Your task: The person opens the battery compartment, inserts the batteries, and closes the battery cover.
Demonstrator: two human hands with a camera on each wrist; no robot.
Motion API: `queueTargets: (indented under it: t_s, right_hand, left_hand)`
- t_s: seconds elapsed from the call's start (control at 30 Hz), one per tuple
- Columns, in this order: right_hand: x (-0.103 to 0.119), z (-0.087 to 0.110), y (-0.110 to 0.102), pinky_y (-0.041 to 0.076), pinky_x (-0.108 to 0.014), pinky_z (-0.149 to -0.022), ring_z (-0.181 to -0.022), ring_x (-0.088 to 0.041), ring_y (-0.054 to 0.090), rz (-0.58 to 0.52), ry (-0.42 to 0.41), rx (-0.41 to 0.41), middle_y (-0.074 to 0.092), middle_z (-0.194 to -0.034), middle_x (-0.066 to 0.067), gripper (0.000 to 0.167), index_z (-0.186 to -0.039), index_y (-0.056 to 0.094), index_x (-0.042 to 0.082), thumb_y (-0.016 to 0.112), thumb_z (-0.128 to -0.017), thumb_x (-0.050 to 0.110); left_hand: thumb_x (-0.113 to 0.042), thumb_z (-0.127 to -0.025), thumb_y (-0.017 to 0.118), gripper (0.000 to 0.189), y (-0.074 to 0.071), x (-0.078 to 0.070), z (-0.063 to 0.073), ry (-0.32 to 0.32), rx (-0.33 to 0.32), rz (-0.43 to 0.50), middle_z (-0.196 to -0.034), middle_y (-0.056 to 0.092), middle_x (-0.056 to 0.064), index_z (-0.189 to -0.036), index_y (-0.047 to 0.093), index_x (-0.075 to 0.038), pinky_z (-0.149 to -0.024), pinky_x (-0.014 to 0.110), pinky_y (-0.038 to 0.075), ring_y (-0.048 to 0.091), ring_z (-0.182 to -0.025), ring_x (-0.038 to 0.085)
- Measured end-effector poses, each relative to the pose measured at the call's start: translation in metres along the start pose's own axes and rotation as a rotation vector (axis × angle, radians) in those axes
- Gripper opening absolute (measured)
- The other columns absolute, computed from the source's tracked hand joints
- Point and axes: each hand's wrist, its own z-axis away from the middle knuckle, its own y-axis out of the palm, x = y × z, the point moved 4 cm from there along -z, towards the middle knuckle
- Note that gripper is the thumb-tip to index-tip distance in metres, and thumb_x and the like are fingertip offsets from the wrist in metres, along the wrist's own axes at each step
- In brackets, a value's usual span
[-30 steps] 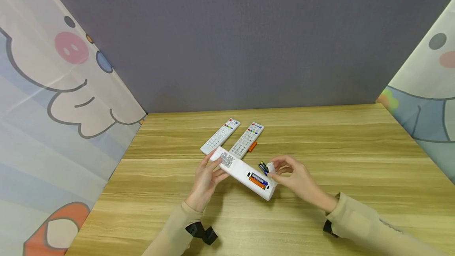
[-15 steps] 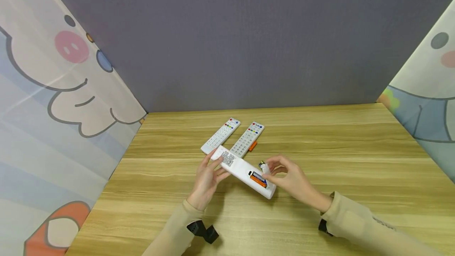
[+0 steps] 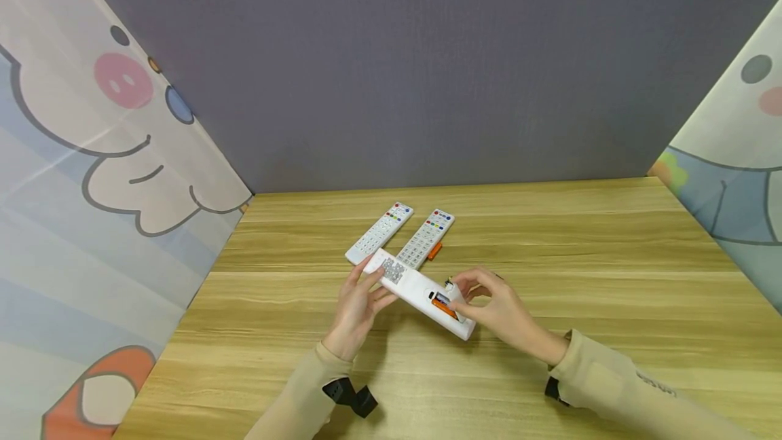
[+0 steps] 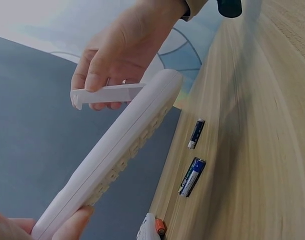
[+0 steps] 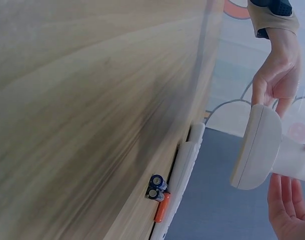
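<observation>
My left hand (image 3: 354,314) grips the narrow end of a white remote control (image 3: 415,288), held back side up above the table. In its uncovered battery compartment lie an orange battery (image 3: 444,309) and a darker one beside it, partly hidden. With thumb and fingers, my right hand (image 3: 504,307) pinches a white battery cover (image 4: 110,94) at the compartment end. The left wrist view shows this cover tilted up at an angle from the remote's back, one edge right at the remote's end. Fingers of the right hand (image 5: 288,202) appear behind the cover in the right wrist view.
Two white remotes, one at left (image 3: 380,233) and one at right (image 3: 425,240), lie buttons up on the wooden table (image 3: 580,243). An orange battery (image 3: 434,251) rests beside the right one. Two dark blue batteries (image 4: 196,134) lie nearby. A grey panel (image 3: 427,73) stands behind.
My right hand has moved slightly left with the battery cover, lowering it over the compartment's end, so less of the batteries shows. The left hand and remote have barely shifted.
</observation>
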Motion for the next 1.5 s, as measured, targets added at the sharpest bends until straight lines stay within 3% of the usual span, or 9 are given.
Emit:
queueTargets:
  t_s: [0.17,0.3,0.5,0.73,0.9,1.1,1.27,1.5]
  right_hand:
    - [0.011,-0.002,0.000,0.055,-0.029,-0.063,-0.073,-0.016,0.055,0.036,-0.011,0.012,0.058,-0.086,-0.007,0.035,-0.095,0.059,-0.003,0.074,-0.063,-0.004]
    - [0.020,-0.004,0.000,0.055,-0.032,-0.059,-0.071,-0.022,0.055,0.058,-0.067,0.012,0.057,-0.083,-0.011,0.035,-0.092,0.059,-0.006,0.074,-0.061,-0.008]
    - [0.005,-0.002,0.003,0.054,-0.027,-0.061,-0.074,-0.014,0.055,0.094,-0.083,0.048,0.058,-0.087,-0.004,0.035,-0.096,0.061,0.000,0.076,-0.064,0.001]
    - [-0.005,-0.002,0.006,0.053,-0.024,-0.066,-0.075,-0.008,0.053,0.139,-0.113,0.097,0.057,-0.089,0.003,0.035,-0.099,0.061,0.005,0.075,-0.067,0.006]
    - [-0.005,-0.003,0.007,0.052,-0.024,-0.065,-0.075,-0.008,0.053,0.142,-0.116,0.125,0.057,-0.088,0.003,0.035,-0.099,0.062,0.007,0.075,-0.067,0.007]
    - [-0.007,-0.005,0.007,0.053,-0.032,-0.069,-0.084,-0.016,0.055,0.127,-0.034,0.158,0.058,-0.096,0.001,0.033,-0.099,0.063,0.009,0.075,-0.068,0.011]
    - [-0.014,-0.005,0.009,0.053,-0.032,-0.075,-0.092,-0.018,0.054,0.041,0.072,0.234,0.058,-0.105,-0.004,0.032,-0.102,0.062,0.009,0.072,-0.073,0.019]
    - [-0.021,-0.003,0.012,0.054,-0.025,-0.066,-0.084,-0.017,0.058,-0.085,0.124,0.272,0.058,-0.105,-0.011,0.029,-0.105,0.060,0.007,0.066,-0.079,0.018]
  left_hand:
    - [0.000,-0.089,0.046,0.046,0.002,-0.001,0.000,0.006,0.000,0.007,-0.102,0.052,0.016,-0.132,0.032,-0.001,-0.074,0.038,0.054,0.063,-0.074,0.024]
    - [0.000,-0.088,0.047,0.045,0.002,-0.001,0.000,0.008,-0.001,0.003,-0.101,0.053,0.015,-0.131,0.032,-0.001,-0.073,0.037,0.054,0.063,-0.073,0.024]
    - [0.001,-0.087,0.050,0.047,0.004,-0.002,0.002,0.017,-0.003,0.001,-0.102,0.053,0.018,-0.131,0.034,-0.002,-0.074,0.038,0.054,0.064,-0.074,0.025]
    - [-0.001,-0.084,0.055,0.051,0.006,-0.004,0.004,0.062,0.046,0.014,-0.100,0.055,0.017,-0.130,0.033,0.001,-0.074,0.039,0.053,0.064,-0.075,0.025]
    - [0.001,-0.085,0.051,0.048,0.007,-0.004,0.003,0.029,0.010,-0.001,-0.103,0.054,0.018,-0.130,0.034,-0.002,-0.074,0.038,0.053,0.064,-0.074,0.025]
    - [0.002,-0.087,0.049,0.046,0.009,-0.005,0.004,0.008,0.007,-0.013,-0.101,0.055,0.015,-0.130,0.035,-0.003,-0.071,0.036,0.055,0.064,-0.071,0.022]
    - [0.001,-0.086,0.049,0.047,0.011,-0.005,0.005,0.008,0.016,-0.022,-0.103,0.054,0.016,-0.131,0.036,-0.004,-0.072,0.036,0.055,0.064,-0.071,0.022]
    - [0.001,-0.087,0.048,0.046,0.011,-0.005,0.006,0.006,0.013,-0.014,-0.105,0.053,0.017,-0.131,0.036,-0.004,-0.073,0.037,0.054,0.064,-0.073,0.023]
